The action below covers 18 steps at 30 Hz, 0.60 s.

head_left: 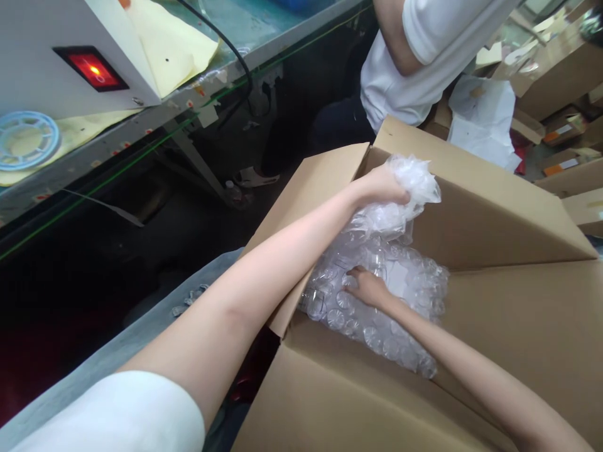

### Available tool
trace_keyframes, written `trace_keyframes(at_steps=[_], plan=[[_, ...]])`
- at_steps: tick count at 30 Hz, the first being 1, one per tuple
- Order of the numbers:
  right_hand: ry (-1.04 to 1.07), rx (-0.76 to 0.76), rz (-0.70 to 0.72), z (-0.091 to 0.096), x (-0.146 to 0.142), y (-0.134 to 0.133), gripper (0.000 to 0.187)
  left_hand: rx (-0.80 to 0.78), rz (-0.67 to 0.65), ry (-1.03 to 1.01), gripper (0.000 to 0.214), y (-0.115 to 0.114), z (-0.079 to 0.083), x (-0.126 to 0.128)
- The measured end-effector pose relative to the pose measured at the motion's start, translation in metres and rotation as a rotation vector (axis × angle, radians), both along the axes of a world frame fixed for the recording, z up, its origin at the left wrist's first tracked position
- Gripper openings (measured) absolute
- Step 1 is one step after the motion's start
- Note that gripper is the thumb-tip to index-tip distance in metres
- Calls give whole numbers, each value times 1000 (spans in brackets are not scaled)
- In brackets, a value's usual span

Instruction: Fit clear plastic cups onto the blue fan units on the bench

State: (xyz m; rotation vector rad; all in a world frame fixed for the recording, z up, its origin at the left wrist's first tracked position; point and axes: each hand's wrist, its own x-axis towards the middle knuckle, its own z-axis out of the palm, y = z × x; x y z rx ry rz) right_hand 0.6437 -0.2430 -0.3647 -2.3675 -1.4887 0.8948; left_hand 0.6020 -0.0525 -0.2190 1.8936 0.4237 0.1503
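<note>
My left hand point(386, 186) is closed round the bunched top of a clear plastic bag point(417, 179), held up near the far corner of a cardboard box point(490, 220). Below it, inside the box, lies a tightly packed layer of clear round plastic containers point(372, 339), which look like small bottles. My right hand point(367, 287) reaches in from the lower right, with thumb and finger curled round one of these containers at the left part of the layer. Its other fingers are partly hidden. A white sheet or label point(396, 279) shows among the containers.
The box flaps point(311, 188) stand open around the opening. At the upper left, a workbench point(188, 103) carries a white machine with a lit red switch point(92, 68) and a blue spool point(28, 139). A person in a white shirt point(433, 63) sits beyond; more cartons point(565, 69) stand at right.
</note>
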Motion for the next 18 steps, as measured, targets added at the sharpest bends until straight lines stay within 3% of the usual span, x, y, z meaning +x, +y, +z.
trace_keyframes(at_steps=[4,10,14,18], plan=[[-110,-242,139,-34,-36,-12,37,43,-11,-23,44,0,-5,3],[-171,-459,273,-50,-55,-6,33,60,-55,-55,54,3,-11,5],[-167,-469,252,-54,-54,-5,29,46,-67,-22,45,2,-11,4],[-106,-327,161,-41,-18,9,21,25,-90,42,37,0,-5,2]])
